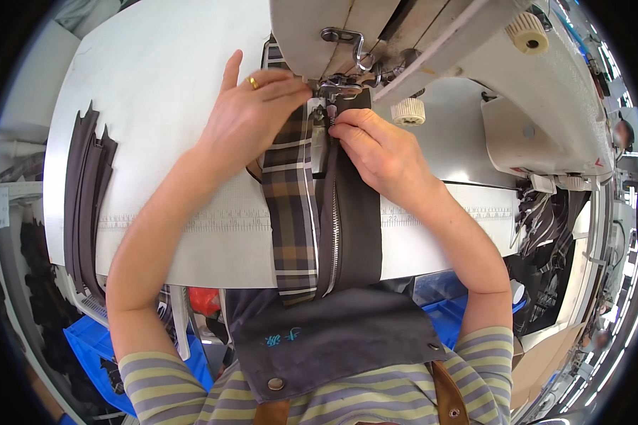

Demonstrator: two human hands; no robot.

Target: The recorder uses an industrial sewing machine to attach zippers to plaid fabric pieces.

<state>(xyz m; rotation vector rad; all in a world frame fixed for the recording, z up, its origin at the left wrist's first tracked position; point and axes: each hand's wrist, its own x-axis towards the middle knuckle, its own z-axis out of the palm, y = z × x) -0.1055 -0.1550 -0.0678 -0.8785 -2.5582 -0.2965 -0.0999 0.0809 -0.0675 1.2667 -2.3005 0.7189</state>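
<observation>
Hands: left hand (252, 117) flat on plaid fabric (290, 205) | right hand (383, 152) pinching zipper (333, 227)

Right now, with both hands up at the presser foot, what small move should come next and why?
Probably ease the zipper and plaid strip a little further under the presser foot. The left hand presses the plaid flat, the right hand pinches the zipper top just at the foot, and most of the length still lies unfed on the table.
</observation>
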